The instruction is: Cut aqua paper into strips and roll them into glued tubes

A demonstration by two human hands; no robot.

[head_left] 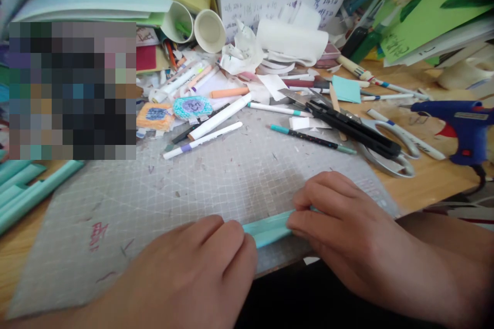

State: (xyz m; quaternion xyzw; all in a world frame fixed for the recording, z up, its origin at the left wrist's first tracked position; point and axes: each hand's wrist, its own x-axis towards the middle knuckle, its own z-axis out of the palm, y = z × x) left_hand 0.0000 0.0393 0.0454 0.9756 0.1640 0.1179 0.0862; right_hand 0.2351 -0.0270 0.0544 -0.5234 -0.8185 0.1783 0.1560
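Observation:
A narrow strip of teal paper, folded or rolled lengthwise, lies along the front edge of the grey cutting mat. My left hand is closed over its left end, knuckles up, so that end is hidden. Around the right end, my right hand pinches the paper between thumb and fingers. Only the stretch between both hands shows. Beyond them on the mat rest a teal-tipped black pen and a white marker with a purple band.
Scissors, a black utility knife and a blue glue gun lie at the right. Pens, paper scraps and two paper cups crowd the back. More folded teal strips sit at the left. A blurred-out patch covers the upper left.

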